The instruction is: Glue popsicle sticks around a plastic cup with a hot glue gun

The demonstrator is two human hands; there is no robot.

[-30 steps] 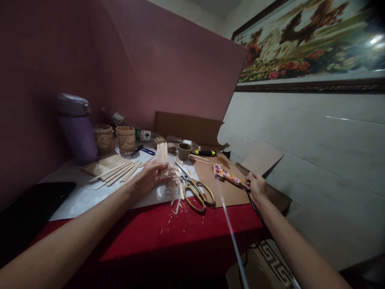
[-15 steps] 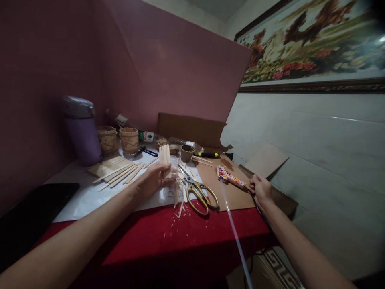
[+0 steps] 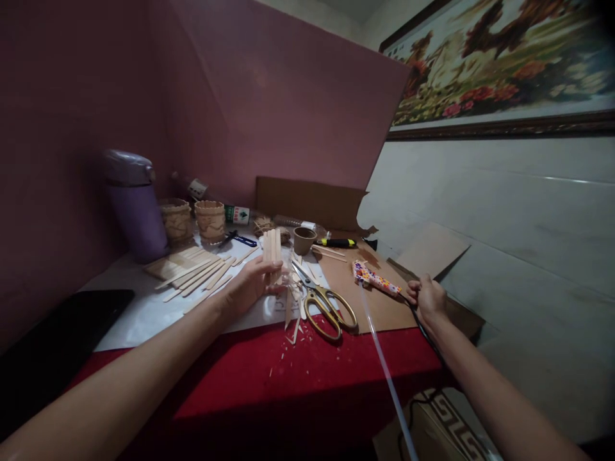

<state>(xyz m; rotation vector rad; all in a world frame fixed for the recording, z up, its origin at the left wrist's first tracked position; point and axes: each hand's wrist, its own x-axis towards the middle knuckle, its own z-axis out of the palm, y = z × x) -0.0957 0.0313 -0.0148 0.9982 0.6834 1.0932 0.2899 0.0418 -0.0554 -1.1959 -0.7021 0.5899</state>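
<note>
My left hand (image 3: 250,285) is closed around a few flat wooden craft sticks (image 3: 271,246), held upright side by side over the white paper. On the right, my right hand (image 3: 429,299) has its fingers curled together, just beyond the handle end of a flower-patterned glue gun (image 3: 377,280). The gun's black cord (image 3: 419,322) runs right by those fingertips; whether they grip it I cannot tell. A long clear glue stick (image 3: 384,365) sticks out of the gun toward me. Gold-handled scissors (image 3: 324,304) lie between my hands, beside wood scraps (image 3: 294,326).
More craft sticks (image 3: 202,272) lie left, near two stick-clad cups (image 3: 210,222) and a purple bottle (image 3: 137,214). Behind stand a small brown pot (image 3: 304,241), a blue cutter (image 3: 244,240) and a yellow-black cutter (image 3: 339,242). Cardboard (image 3: 394,312) covers the right side of the red cloth (image 3: 240,371).
The whole view has shifted slightly, so things sit a little further right. Both hands keep nearly the same places and grips; the right hand's fingers have turned slightly.
</note>
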